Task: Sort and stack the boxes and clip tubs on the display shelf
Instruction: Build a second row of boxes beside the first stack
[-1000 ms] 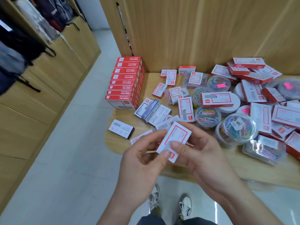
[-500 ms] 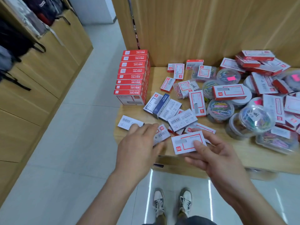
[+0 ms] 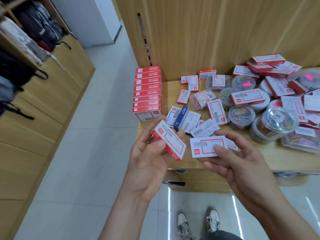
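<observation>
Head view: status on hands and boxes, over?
Left hand grips a tilted box. Right hand holds a flat box. Red stack tidy; tubs loose behind.

**Boxes and clip tubs on shelf**

A stack of red boxes (image 3: 148, 92) stands at the display shelf's (image 3: 270, 156) left end. Loose red-and-white boxes (image 3: 216, 111) lie scattered beside it, among clear round clip tubs (image 3: 241, 116) on the right. A tilted box (image 3: 168, 140) and a flat box (image 3: 207, 147) are held above the front edge.
</observation>
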Available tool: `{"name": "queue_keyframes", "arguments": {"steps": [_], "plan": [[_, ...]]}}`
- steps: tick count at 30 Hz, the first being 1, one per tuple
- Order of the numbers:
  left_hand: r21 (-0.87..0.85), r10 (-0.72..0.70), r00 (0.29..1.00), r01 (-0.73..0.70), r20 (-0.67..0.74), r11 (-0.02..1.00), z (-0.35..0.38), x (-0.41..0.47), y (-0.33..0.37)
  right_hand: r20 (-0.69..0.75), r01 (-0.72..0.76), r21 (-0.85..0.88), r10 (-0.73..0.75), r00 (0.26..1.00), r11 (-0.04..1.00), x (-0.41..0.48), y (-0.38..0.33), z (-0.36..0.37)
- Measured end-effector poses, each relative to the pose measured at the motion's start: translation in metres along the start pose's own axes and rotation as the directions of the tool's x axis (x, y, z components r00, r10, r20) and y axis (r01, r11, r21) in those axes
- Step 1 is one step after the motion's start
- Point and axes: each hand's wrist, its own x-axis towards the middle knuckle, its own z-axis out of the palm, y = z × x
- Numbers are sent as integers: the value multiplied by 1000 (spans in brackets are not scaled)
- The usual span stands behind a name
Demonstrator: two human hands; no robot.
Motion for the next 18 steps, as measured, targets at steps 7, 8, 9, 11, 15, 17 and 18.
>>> {"name": "queue_keyframes", "arguments": {"steps": [7,8,9,11,15,17,18], "plan": [[43,30,986,-38,166,998,-7,2,0,48,20,37,-22,999,999,-5,-12,15],[93,21,987,-36,158,995,-8,2,0,49,21,44,-24,999,999,-5,-13,16],[156,15,990,-37,139,987,-8,2,0,54,21,53,-24,998,998,-6,-15,16],[292,34,992,-68,121,954,-8,3,-1,73,22,67,-27,997,998,-7,-18,17],[464,88,989,-134,121,876,5,4,-4,101,65,60,-71,992,996,-10,-18,23],[513,156,984,-177,84,840,15,2,-9,112,106,8,-106,988,994,-10,-13,26],[548,200,978,-198,56,812,19,1,-15,104,124,-14,-122,987,992,-9,-10,27]]}}
